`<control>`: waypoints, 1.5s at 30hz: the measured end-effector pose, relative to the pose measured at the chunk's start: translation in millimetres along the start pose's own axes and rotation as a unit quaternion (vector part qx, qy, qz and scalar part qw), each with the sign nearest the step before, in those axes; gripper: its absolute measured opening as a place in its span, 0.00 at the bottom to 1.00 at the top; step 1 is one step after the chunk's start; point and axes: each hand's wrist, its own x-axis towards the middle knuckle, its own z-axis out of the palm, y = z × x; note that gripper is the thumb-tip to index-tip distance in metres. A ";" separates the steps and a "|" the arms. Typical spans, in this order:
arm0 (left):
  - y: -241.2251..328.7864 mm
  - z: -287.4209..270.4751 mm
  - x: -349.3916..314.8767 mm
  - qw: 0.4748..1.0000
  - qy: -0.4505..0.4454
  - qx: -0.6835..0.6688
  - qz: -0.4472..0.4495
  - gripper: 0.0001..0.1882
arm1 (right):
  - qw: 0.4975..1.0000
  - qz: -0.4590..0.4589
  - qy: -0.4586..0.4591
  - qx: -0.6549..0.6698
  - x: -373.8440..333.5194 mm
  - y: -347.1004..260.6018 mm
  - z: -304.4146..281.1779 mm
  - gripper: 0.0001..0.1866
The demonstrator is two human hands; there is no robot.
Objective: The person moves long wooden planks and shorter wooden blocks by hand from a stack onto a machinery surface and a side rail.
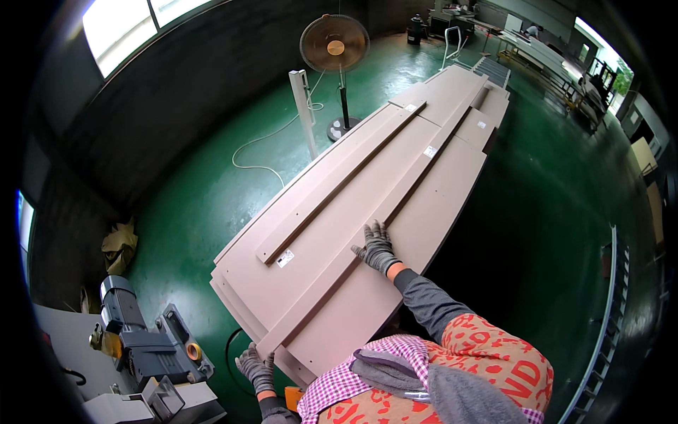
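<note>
A long narrow pinkish-beige board [311,302] lies lengthwise on a stack of wide panels [346,187] of the same colour. My right hand [378,249], in a grey striped knit glove, lies across this narrow board with its fingers spread. At the board's near end, my left hand [256,369], gloved alike, touches the corner, its fingers apart. A second narrow board [339,185] rests farther left on the stack, roughly parallel. Small white labels [285,258] show on the panels and boards.
Beside the stack stand a white post [304,113] and a pedestal fan [335,48], with a cable [244,155] on the green floor. A grey machine with a motor [121,304] stands at lower left. A metal roller track [600,332] runs along the right. Workbenches are far back.
</note>
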 end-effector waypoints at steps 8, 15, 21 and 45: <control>-9.4 15.7 7.0 0.999 0.005 -0.022 -0.050 0.49 | 1.000 -0.022 -0.013 -0.009 24.9 -7.4 8.3 0.60; 11.9 21.6 54.5 0.998 0.002 -0.005 -0.070 0.51 | 0.995 -0.047 -0.077 -0.034 71.7 -7.0 -26.4 0.59; 19.0 3.4 97.2 0.996 0.023 -0.003 -0.088 0.47 | 0.992 -0.080 -0.092 0.009 114.3 -15.9 -25.2 0.58; 47.5 -7.6 171.9 0.985 -0.034 0.008 -0.171 0.45 | 0.992 -0.086 -0.082 -0.032 169.3 -16.4 -21.4 0.54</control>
